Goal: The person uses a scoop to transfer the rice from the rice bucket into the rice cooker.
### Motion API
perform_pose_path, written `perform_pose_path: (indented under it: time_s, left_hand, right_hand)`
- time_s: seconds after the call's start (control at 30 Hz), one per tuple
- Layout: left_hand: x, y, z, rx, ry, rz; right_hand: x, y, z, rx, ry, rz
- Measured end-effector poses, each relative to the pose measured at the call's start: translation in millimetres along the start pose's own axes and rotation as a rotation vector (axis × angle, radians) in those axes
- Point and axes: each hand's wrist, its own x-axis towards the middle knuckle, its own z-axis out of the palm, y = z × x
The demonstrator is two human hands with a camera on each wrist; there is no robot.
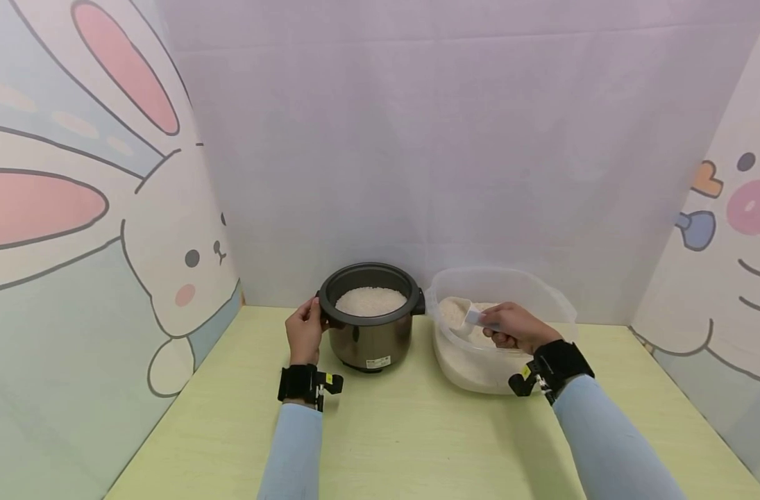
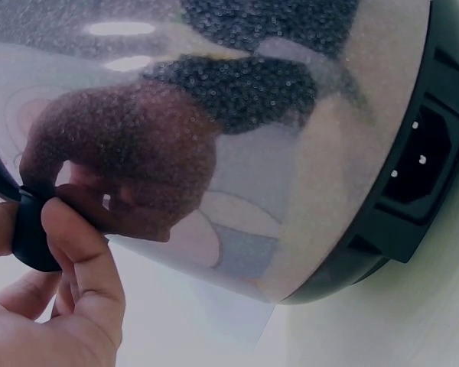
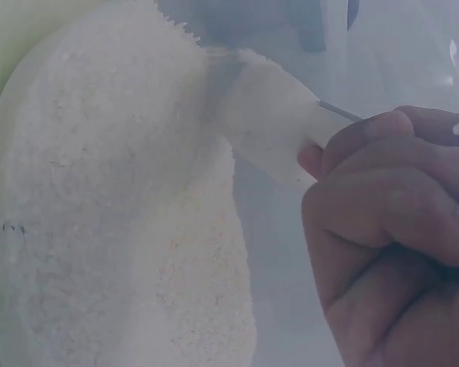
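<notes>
My left hand [image 1: 305,332] grips the black side handle [image 2: 37,229] of a rice cooker [image 1: 370,340], fingers and thumb pinching it. The cooker has no lid on, and white rice [image 1: 370,301] fills much of its pot. In my right hand [image 1: 518,328] is a white measuring scoop [image 1: 466,318], pinched by its handle and heaped with rice. The scoop is inside a translucent plastic tub [image 1: 479,361] of rice. From the right wrist, the scoop [image 3: 268,115] shows beside the rice [image 3: 99,183], seen through the tub's wall.
Cooker and tub stand side by side on a pale green table [image 1: 392,444], close to the grey cloth backdrop [image 1: 417,139]. Cartoon-printed panels rise at left [image 1: 167,278] and right [image 1: 717,298]. A power socket [image 2: 424,157] sits low on the cooker's side.
</notes>
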Motion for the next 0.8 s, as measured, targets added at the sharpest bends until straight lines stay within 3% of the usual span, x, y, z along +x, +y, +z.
perform_pose_path:
  time_s: [0.5,0.8]
  left_hand:
    - [2.2,-1.0,1.1,-0.011,-0.008,-0.01]
    - [2.6,-2.4,-0.2,-0.006,-0.006,-0.026]
  right_hand:
    - [-12,-15,3,0.168,0.019,-0.019]
    - [-5,-2,-5,0.21,0.081,-0.03]
